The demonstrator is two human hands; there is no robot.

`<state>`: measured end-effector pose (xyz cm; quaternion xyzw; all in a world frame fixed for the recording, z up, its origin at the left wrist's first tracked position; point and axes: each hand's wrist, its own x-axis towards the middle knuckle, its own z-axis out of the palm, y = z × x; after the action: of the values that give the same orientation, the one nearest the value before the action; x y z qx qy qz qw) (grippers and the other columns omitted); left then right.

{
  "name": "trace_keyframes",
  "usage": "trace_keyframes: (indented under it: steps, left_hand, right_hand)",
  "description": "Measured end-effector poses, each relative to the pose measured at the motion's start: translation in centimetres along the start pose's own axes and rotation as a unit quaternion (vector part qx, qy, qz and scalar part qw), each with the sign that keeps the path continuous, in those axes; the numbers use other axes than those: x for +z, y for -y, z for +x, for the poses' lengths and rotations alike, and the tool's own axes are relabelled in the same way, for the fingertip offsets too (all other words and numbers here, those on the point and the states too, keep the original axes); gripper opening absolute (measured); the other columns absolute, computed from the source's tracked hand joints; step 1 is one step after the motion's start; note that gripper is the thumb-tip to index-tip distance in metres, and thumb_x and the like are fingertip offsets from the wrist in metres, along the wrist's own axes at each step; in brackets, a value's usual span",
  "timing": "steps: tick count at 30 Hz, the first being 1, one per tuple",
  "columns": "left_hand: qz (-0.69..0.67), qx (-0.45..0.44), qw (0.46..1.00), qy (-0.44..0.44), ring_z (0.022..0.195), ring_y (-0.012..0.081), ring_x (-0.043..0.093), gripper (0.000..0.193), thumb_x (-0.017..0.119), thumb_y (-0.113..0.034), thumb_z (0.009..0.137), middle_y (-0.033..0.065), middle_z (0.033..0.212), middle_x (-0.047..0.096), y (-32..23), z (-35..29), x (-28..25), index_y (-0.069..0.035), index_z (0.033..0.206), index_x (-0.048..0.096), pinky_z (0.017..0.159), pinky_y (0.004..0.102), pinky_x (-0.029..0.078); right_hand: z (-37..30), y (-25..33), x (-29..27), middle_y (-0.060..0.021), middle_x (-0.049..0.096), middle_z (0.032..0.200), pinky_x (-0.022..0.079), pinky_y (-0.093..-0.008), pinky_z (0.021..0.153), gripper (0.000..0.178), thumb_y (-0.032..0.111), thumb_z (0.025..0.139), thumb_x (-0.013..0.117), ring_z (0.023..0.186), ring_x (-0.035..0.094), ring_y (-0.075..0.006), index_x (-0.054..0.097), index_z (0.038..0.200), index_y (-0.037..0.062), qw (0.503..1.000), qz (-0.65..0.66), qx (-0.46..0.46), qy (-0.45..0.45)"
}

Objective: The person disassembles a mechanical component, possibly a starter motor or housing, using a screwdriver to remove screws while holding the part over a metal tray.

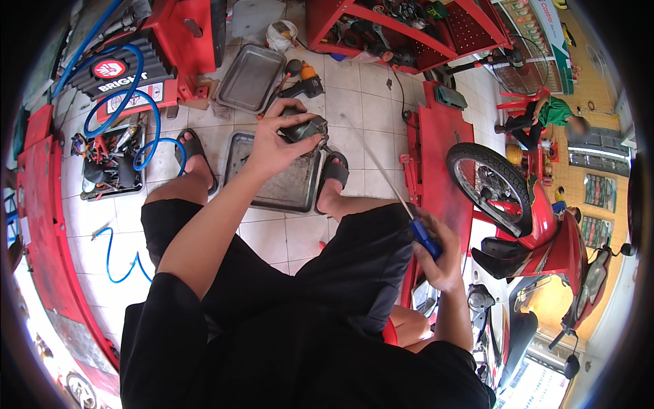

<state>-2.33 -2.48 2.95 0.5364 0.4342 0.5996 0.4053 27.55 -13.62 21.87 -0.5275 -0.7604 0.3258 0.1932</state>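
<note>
My left hand (276,140) is closed around a small dark metal engine part (305,128), raised over a metal tray on the floor. Fingers and thumb grip it from both sides, and part of it is hidden by them. In my right hand (441,255), beside my right knee, is a long screwdriver (424,237) held by its blue handle. Its thin shaft slants up and to the left, with the tip apart from the metal part. The tray (272,202) lies between my feet, stained dark inside.
Another metal tray (221,92) lies farther off, beside an orange and black power tool (308,80). A tool-filled tray (109,163) and a coiled blue hose (158,129) are at left. A red tool cart (415,41) stands ahead; a red motorcycle (545,225) and a seated person (545,119) are at right.
</note>
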Motion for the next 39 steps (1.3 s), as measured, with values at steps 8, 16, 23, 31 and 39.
trace_keyframes:
  steps: [8, 16, 23, 31, 39]
  left_hand:
    - [-0.013, -0.018, 0.999, 0.024, 0.109, 0.0181, 0.055, 0.037, 0.078, -0.004, 0.069, 0.0065, 0.114, 0.055, -0.4, 0.0, -0.2, -0.001, 0.106, 0.073, 0.093, 0.0289, 0.044]
    - [-0.020, -0.005, 1.000, 0.003, 0.104, 0.0191, 0.058, 0.038, 0.081, -0.009, 0.067, 0.0065, 0.109, 0.056, -0.1, 0.2, 0.0, -0.003, 0.104, 0.074, 0.090, 0.0302, 0.046]
    - [0.007, -0.013, 0.999, 0.029, 0.107, 0.0179, 0.056, 0.037, 0.079, -0.004, 0.069, 0.0062, 0.114, 0.055, -0.5, 0.1, -0.2, -0.003, 0.106, 0.073, 0.091, 0.0293, 0.046]
    - [0.081, 0.040, 0.994, 0.062, 0.106, 0.0186, 0.057, 0.039, 0.078, -0.002, 0.068, 0.0064, 0.113, 0.053, -1.4, -0.2, -0.7, -0.005, 0.106, 0.074, 0.087, 0.0282, 0.048]
    - [0.092, 0.052, 0.990, 0.090, 0.102, 0.0171, 0.057, 0.036, 0.078, -0.004, 0.068, 0.0053, 0.112, 0.053, -1.1, -0.9, -0.6, -0.004, 0.104, 0.073, 0.083, 0.0269, 0.048]
  right_hand:
    - [0.9, 2.9, 0.1, -0.0158, 0.061, 0.084, 0.049, -0.0297, 0.064, 0.036, 0.001, 0.086, 0.064, 0.067, 0.060, -0.0264, 0.062, 0.122, -0.0020, 0.991, -0.132, -0.012, 0.033]
    - [0.8, 2.3, 0.2, -0.0163, 0.063, 0.088, 0.051, -0.0318, 0.066, 0.037, -0.002, 0.085, 0.064, 0.071, 0.063, -0.0281, 0.061, 0.123, -0.0016, 0.987, -0.156, -0.025, 0.007]
    - [1.0, 2.0, 0.6, -0.0155, 0.062, 0.088, 0.051, -0.0338, 0.062, 0.038, -0.002, 0.084, 0.065, 0.069, 0.063, -0.0286, 0.062, 0.122, 0.0000, 0.974, -0.221, -0.049, 0.012]
    - [0.1, 0.3, 0.2, -0.0123, 0.060, 0.079, 0.045, -0.0275, 0.054, 0.038, 0.004, 0.088, 0.064, 0.063, 0.060, -0.0183, 0.061, 0.125, -0.0003, 0.995, -0.096, 0.012, 0.035]
    - [-1.1, -0.9, 0.4, -0.0100, 0.059, 0.078, 0.031, -0.0206, 0.042, 0.041, 0.020, 0.100, 0.054, 0.047, 0.045, -0.0077, 0.053, 0.130, -0.0080, 0.874, 0.362, 0.320, 0.057]
